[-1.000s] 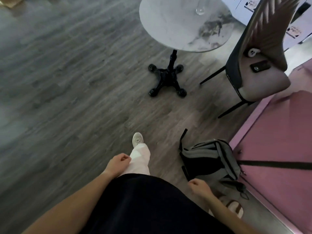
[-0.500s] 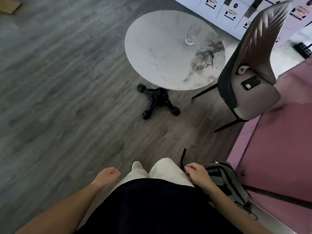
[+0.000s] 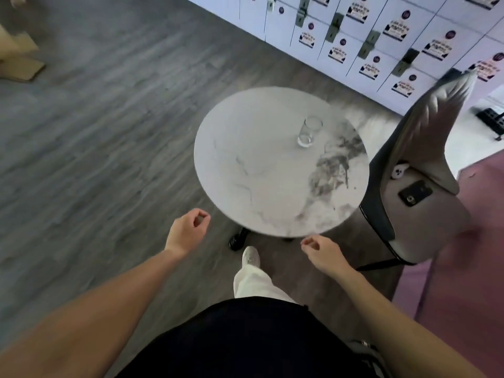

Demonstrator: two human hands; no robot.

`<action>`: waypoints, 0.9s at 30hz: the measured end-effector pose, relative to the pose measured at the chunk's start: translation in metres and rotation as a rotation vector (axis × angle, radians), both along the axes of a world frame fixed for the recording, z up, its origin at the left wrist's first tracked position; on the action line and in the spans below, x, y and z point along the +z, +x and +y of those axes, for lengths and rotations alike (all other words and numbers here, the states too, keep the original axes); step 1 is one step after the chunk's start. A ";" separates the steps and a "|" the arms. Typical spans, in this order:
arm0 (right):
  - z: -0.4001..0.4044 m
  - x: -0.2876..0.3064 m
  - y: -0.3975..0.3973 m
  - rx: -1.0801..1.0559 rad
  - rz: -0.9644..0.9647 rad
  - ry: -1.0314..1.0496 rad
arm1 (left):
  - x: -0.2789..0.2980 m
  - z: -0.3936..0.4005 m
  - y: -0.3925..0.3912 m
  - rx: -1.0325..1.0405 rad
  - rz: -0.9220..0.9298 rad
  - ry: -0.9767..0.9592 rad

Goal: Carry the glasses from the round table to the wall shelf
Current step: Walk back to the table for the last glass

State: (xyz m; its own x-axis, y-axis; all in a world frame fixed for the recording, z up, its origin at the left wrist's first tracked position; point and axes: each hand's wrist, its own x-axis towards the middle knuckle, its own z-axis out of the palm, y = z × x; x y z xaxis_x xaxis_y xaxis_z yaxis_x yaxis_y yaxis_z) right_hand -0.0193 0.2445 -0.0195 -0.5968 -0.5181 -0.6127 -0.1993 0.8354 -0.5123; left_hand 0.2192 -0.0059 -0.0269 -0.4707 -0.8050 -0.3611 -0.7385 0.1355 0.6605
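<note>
Head view: we see white lockers along far wall, each door with printed sticker, writing too blurred to read. Grey wood-plank floor; pink carpet at right. Round marble worktop carries one clear glass, upright, near far-right edge. Grey chair beside worktop holds dark phone. Our left hand loosely curled, empty; right hand loosely curled, empty, at worktop's near edge.
</note>
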 end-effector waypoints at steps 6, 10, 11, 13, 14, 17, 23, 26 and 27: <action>-0.082 0.016 -0.098 -0.006 0.023 -0.105 | 0.022 -0.066 -0.132 -0.139 0.030 -0.032; -0.125 0.026 -0.159 -0.021 0.084 -0.153 | 0.026 -0.081 -0.208 -0.231 0.020 0.039; -0.136 0.029 -0.174 -0.019 0.119 -0.154 | 0.025 -0.083 -0.226 -0.248 0.029 0.051; -0.158 0.034 -0.200 -0.001 0.213 -0.150 | 0.023 -0.087 -0.259 -0.274 0.043 0.087; -0.168 0.036 -0.211 0.023 0.255 -0.151 | 0.022 -0.088 -0.274 -0.285 0.047 0.117; -0.191 0.034 -0.237 0.160 0.342 -0.149 | 0.016 -0.093 -0.315 -0.337 0.023 0.211; -0.212 0.008 -0.250 0.291 0.398 -0.063 | 0.006 -0.100 -0.369 -0.455 -0.044 0.361; -0.217 0.002 -0.249 0.259 0.418 -0.070 | 0.001 -0.098 -0.374 -0.430 -0.025 0.430; -0.219 0.003 -0.249 0.258 0.424 -0.073 | 0.000 -0.097 -0.373 -0.422 -0.018 0.441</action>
